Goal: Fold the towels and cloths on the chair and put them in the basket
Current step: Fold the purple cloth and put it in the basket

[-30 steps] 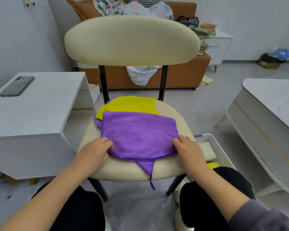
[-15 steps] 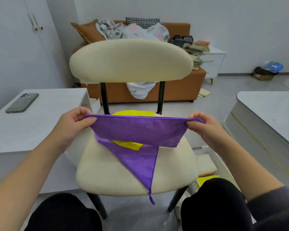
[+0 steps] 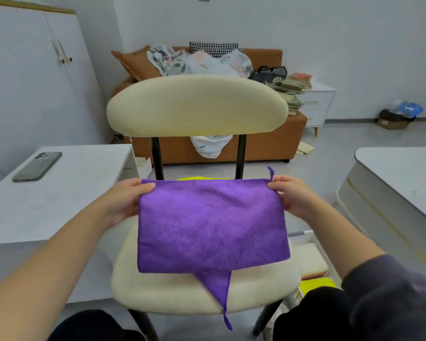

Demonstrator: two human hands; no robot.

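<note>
Dark phone on white table, orange sofa, stacked books

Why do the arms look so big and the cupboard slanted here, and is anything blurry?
Head view: a wide-angle lens swells the forearms near the bottom corners and tilts the cupboard; head view: light is soft and even, no glare on the purple cloth; head view: the whole picture is slightly soft.
</note>
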